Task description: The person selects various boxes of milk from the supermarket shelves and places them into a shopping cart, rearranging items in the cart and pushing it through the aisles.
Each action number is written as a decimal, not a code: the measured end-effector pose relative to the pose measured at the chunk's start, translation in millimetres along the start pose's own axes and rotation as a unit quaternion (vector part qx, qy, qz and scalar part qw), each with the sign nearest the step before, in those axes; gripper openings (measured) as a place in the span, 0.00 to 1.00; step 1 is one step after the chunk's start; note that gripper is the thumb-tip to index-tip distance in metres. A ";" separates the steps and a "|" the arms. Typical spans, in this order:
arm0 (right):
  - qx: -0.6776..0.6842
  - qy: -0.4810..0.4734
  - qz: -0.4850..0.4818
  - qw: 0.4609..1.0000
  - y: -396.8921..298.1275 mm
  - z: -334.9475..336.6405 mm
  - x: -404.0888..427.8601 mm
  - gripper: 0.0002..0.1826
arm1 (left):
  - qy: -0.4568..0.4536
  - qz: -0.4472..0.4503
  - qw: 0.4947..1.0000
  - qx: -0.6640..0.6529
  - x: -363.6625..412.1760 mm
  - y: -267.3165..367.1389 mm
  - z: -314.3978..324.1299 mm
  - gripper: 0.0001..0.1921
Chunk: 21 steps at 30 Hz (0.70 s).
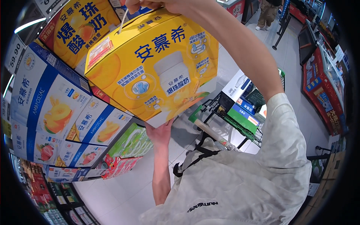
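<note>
Up in front of me is a large yellow carton of yogurt, tilted, with a pale cord handle at its top. My right hand is at the top edge by the cord, its fingers partly cut off by the picture's rim. From below, my left hand supports the carton's bottom, its fingertips hidden beneath it. Behind the carton, another yellow carton stands on the stacked display, close beside white and blue yogurt cartons.
A green and black shopping cart holding several boxes stands to the right. Green packs and red packs sit low on the display. A red-sided freezer is at the far right. Another person stands in the aisle ahead.
</note>
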State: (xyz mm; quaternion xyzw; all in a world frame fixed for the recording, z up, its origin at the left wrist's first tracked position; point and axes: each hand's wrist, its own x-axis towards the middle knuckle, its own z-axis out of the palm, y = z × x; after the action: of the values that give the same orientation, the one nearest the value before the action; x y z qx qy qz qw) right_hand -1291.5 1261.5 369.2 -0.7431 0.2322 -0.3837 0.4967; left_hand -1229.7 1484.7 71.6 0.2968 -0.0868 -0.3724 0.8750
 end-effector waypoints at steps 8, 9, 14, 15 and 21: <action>0.328 -0.183 -0.127 0.918 37.6 -21.8 16.3 0.11 | -0.023 0.071 0.991 0.111 -39.1 -24.2 -11.1 0.33; 0.323 -0.179 -0.109 0.923 45.1 -28.3 15.4 0.16 | -0.060 0.035 0.995 0.068 -49.5 -27.7 -16.6 0.34; 0.201 -0.208 -0.588 0.756 85.5 -82.8 29.5 0.17 | -0.034 -0.156 0.983 -0.089 -60.8 -38.4 20.3 0.38; 0.308 -0.341 -0.512 0.726 61.3 -77.2 19.4 0.18 | -0.035 -0.152 0.985 -0.070 -58.7 -49.5 11.4 0.36; 0.361 -0.363 -0.537 0.671 44.9 -55.9 11.8 0.19 | -0.008 -0.220 0.973 0.072 -55.1 -71.0 7.3 0.33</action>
State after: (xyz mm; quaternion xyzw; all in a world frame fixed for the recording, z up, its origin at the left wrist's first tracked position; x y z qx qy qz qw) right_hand -1327.6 1203.7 344.0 -0.5833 -0.5616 -0.3383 0.4796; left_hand -1314.0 1481.3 39.8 0.3679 -0.0533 -0.5507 0.7474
